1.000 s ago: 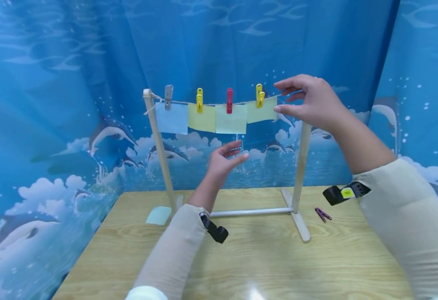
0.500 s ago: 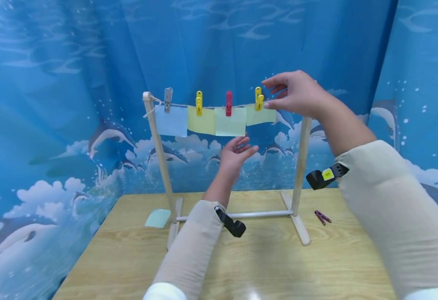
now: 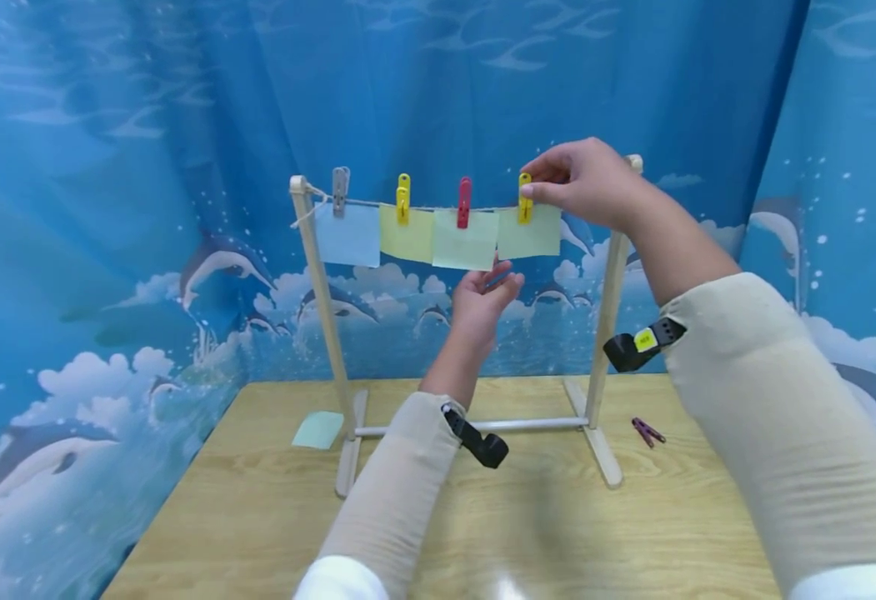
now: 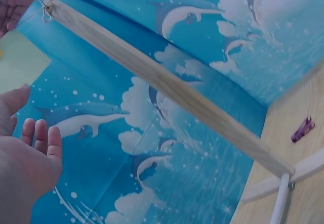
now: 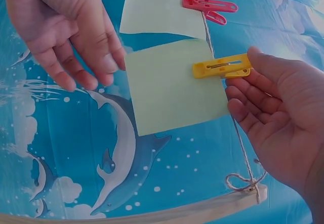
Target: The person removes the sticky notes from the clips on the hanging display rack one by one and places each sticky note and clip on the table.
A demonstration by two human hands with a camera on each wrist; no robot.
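Observation:
My right hand [image 3: 583,183] pinches the upper end of a yellow clothespin [image 5: 220,67] between thumb and fingers. That clothespin grips the top edge of a pale green paper note [image 5: 174,92] on the string [image 5: 241,143]. Just below the note's lower left corner in the head view is my left hand [image 3: 483,304], its fingers loosely bent. One of its fingertips comes close to the note's edge in the right wrist view; I cannot tell whether they touch. Left of it hang another green note [image 3: 465,242] with a red clothespin [image 3: 464,202], a yellow note [image 3: 407,233] and a blue note [image 3: 347,236].
A wooden frame [image 3: 610,317] holds the string above the table [image 3: 558,533]. On the table a loose green note [image 3: 318,430] lies beside the left foot, and a dark purple clothespin [image 3: 647,432] right of the frame. A printed blue curtain [image 3: 438,92] hangs behind.
My right hand has moved left from beside the note and now pinches the yellow clothespin. My left hand has moved right and up to the note's lower corner.

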